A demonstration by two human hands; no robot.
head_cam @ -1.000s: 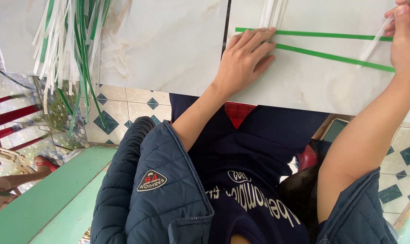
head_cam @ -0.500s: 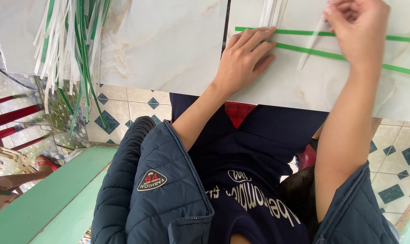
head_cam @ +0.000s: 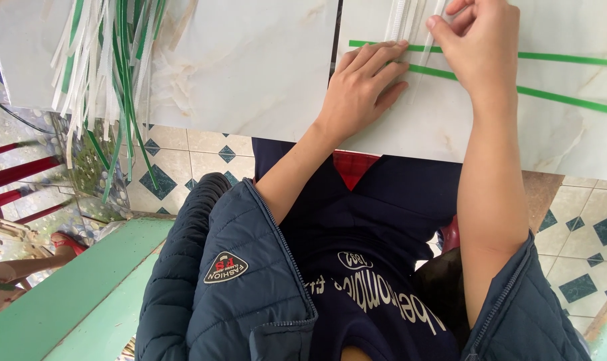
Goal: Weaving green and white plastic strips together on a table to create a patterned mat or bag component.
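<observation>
One head-worn camera looks steeply down, close over the lap, arms and marble slab [head_cam: 250, 60] edge

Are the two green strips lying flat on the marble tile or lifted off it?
Flat: both green strips lie straight along the tile, their near ends pinned under the left hand.

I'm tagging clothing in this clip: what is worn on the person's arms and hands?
Both hands, left hand and right hand, are bare, with no gloves, rings or watch visible. The forearms are bare too. Dark navy quilted jacket sleeves are pushed up to about the elbows; a small sewn badge sits on the left one.
</observation>
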